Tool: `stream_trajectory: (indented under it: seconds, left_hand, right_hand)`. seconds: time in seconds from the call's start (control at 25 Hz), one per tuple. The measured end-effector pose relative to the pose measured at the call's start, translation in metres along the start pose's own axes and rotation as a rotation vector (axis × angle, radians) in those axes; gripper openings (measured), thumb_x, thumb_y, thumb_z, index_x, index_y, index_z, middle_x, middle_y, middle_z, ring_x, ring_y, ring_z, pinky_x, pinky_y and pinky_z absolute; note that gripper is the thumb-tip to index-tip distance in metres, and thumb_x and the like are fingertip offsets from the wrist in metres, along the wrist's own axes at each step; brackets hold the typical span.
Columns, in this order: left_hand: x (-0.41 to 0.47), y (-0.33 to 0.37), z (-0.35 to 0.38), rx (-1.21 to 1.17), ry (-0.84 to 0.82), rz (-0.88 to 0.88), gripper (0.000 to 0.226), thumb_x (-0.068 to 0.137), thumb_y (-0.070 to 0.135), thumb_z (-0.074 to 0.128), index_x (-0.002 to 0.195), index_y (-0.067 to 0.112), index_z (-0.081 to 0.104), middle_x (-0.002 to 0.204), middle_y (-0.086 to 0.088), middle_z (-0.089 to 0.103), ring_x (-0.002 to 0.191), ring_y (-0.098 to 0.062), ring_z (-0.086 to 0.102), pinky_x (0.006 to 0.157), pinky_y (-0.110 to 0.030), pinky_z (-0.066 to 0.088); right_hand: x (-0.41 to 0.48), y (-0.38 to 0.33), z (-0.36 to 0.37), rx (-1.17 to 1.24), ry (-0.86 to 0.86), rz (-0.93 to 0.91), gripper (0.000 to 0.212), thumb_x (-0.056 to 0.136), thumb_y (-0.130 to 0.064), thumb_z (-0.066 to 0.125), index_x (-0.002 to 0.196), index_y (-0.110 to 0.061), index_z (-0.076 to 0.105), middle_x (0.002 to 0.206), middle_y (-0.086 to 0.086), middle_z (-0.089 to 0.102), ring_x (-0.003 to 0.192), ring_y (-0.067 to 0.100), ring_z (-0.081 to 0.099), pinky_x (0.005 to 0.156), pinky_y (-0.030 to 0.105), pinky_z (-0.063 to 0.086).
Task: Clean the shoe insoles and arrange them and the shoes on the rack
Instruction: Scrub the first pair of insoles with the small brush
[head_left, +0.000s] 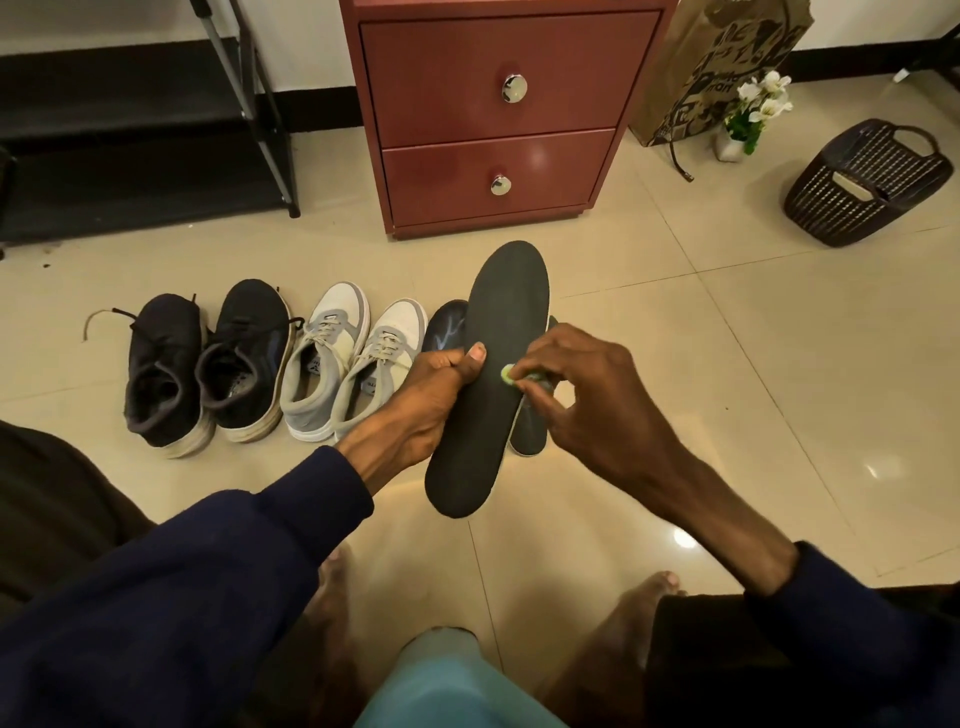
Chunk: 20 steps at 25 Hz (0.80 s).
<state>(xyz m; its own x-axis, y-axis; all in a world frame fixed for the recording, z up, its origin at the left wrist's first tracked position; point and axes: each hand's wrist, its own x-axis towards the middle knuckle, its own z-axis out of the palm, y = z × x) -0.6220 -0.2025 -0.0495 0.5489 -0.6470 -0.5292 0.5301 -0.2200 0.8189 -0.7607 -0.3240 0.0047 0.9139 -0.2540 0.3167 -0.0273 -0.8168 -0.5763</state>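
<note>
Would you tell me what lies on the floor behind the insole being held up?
A streaked insole peeks out left, another insole lower right, both on the floor. The held insole, left hand and right hand hide their middles.

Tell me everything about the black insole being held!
The insole is long, flat and dark grey-black, with a matte, foam-like face. It is held in the air, wider end pointing away. The left hand grips its left edge, thumb on top; the right hand holds a small green item against its middle.
</note>
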Motion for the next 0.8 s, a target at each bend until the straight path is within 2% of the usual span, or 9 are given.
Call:
stream_trajectory:
  seconds: [0.16, 0.28, 0.36, 0.48, 0.56, 0.64, 0.76, 0.8]
  left_hand:
    - [0.007, 0.003, -0.006, -0.202, 0.094, -0.027, 0.031, 0.105, 0.029, 0.057, 0.117, 0.004, 0.071, 0.114, -0.011, 0.076, 0.102, -0.023, 0.072, 0.094, -0.034, 0.058]
    - [0.010, 0.006, -0.007, -0.254, 0.148, -0.033, 0.034, 0.105, 0.030, 0.056, 0.125, 0.005, 0.067, 0.121, -0.012, 0.074, 0.110, -0.028, 0.070, 0.100, -0.039, 0.056]
    - [0.007, 0.006, -0.005, -0.225, 0.116, -0.028, 0.037, 0.104, 0.032, 0.059, 0.131, 0.008, 0.065, 0.124, -0.012, 0.073, 0.118, -0.032, 0.068, 0.103, -0.045, 0.054]
    - [-0.006, 0.005, 0.005, -0.177, -0.005, -0.044, 0.050, 0.098, 0.045, 0.065, 0.138, 0.017, 0.061, 0.123, -0.007, 0.073, 0.117, -0.028, 0.068, 0.092, -0.042, 0.058]
    - [-0.017, 0.009, 0.013, -0.185, -0.070, -0.080, 0.055, 0.096, 0.053, 0.063, 0.138, 0.017, 0.061, 0.116, -0.005, 0.074, 0.105, -0.021, 0.070, 0.083, -0.037, 0.058]
    - [-0.024, 0.014, 0.018, -0.201, -0.127, -0.107, 0.054, 0.098, 0.054, 0.059, 0.133, 0.014, 0.063, 0.107, -0.005, 0.074, 0.092, -0.015, 0.072, 0.074, -0.031, 0.057]
    - [-0.029, 0.018, 0.020, -0.217, -0.192, -0.140, 0.044, 0.100, 0.053, 0.055, 0.123, 0.018, 0.068, 0.101, -0.004, 0.075, 0.097, -0.018, 0.071, 0.076, -0.035, 0.054]
    - [-0.029, 0.017, 0.020, -0.225, -0.211, -0.158, 0.043, 0.100, 0.055, 0.054, 0.118, 0.020, 0.070, 0.098, -0.003, 0.073, 0.092, -0.017, 0.069, 0.075, -0.036, 0.052]
  right_hand:
    - [-0.006, -0.010, 0.015, 0.022, -0.107, -0.060, 0.019, 0.082, -0.011, 0.079, 0.101, -0.006, 0.075, 0.098, 0.005, 0.069, 0.085, 0.011, 0.062, 0.076, 0.014, 0.051]
    - [-0.003, -0.009, 0.015, 0.079, -0.012, -0.013, 0.020, 0.082, -0.011, 0.080, 0.101, -0.006, 0.075, 0.097, 0.006, 0.070, 0.085, 0.012, 0.063, 0.076, 0.011, 0.051]
    - [-0.003, -0.012, 0.018, 0.055, 0.047, 0.001, 0.019, 0.083, -0.011, 0.079, 0.102, -0.005, 0.075, 0.098, 0.007, 0.069, 0.087, 0.013, 0.063, 0.077, 0.014, 0.052]
    - [-0.001, -0.013, 0.020, 0.013, 0.079, -0.023, 0.021, 0.083, -0.009, 0.079, 0.103, -0.004, 0.074, 0.099, 0.009, 0.069, 0.089, 0.014, 0.062, 0.081, 0.013, 0.049]
    - [0.002, -0.010, 0.015, 0.082, 0.106, 0.026, 0.020, 0.084, -0.008, 0.079, 0.103, -0.007, 0.076, 0.099, 0.006, 0.070, 0.090, 0.011, 0.063, 0.081, 0.013, 0.051]
    - [0.002, -0.011, 0.013, 0.188, 0.111, 0.087, 0.018, 0.085, -0.010, 0.078, 0.103, -0.009, 0.077, 0.099, 0.003, 0.070, 0.091, 0.010, 0.065, 0.080, 0.019, 0.056]
    - [0.001, -0.017, 0.015, 0.242, 0.071, 0.059, 0.018, 0.086, -0.012, 0.077, 0.104, -0.009, 0.077, 0.101, 0.003, 0.071, 0.093, 0.010, 0.066, 0.081, 0.020, 0.057]
    - [0.002, -0.016, 0.015, 0.212, 0.070, 0.042, 0.018, 0.086, -0.013, 0.077, 0.104, -0.009, 0.076, 0.102, 0.003, 0.071, 0.094, 0.011, 0.065, 0.083, 0.021, 0.056]
